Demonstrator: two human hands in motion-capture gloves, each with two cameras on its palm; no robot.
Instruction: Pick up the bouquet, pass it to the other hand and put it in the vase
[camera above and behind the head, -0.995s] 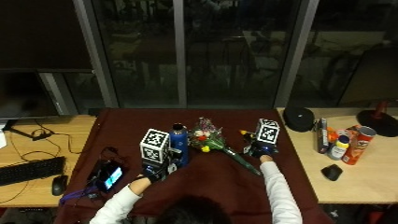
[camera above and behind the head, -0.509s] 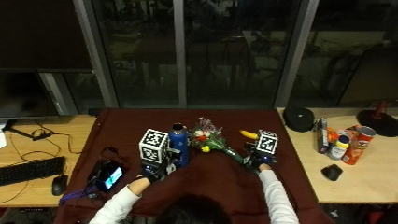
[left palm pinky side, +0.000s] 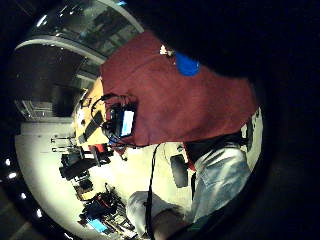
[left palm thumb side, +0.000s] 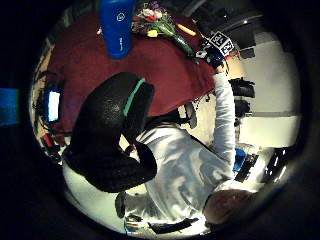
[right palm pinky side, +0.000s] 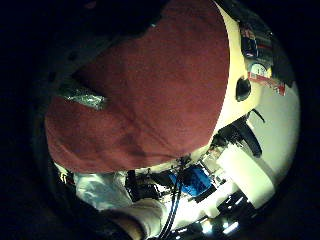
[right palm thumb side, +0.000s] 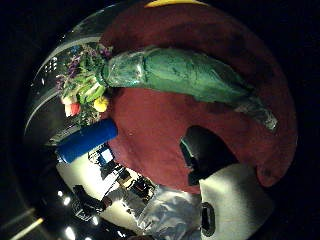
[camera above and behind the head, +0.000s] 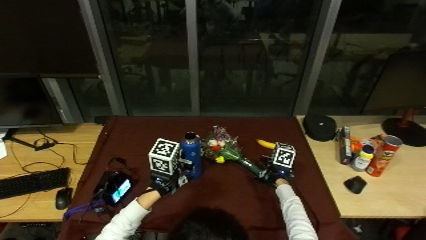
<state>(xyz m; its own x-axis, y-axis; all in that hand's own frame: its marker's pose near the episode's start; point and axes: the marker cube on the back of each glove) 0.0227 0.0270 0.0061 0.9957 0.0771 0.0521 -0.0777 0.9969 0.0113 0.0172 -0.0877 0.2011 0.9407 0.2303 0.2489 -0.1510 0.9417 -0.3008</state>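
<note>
Overhead: my right hand (camera above and behind the head: 276, 172) at the bouquet (camera above and behind the head: 226, 150) stem; its grip I cannot tell.
Only the thumb-side palm view shows my left hand's (left palm thumb side: 112, 140) fingers curled empty, near the vase (camera above and behind the head: 191, 156).

Dim indoor light from overhead; windows (camera above and behind the head: 200, 55) black. Surface (camera above and behind the head: 219, 190) evenly lit, shadows soft. Palm views heavily fisheyed, edges falling to black. Small ceiling lamps glare in the right thumb side view. Slight blur throughout.

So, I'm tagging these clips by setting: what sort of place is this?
Probably an office or lab workroom at night. Wooden desks flank the red-covered table; one carries a keyboard and mouse, and tall dark windows run behind.
</note>
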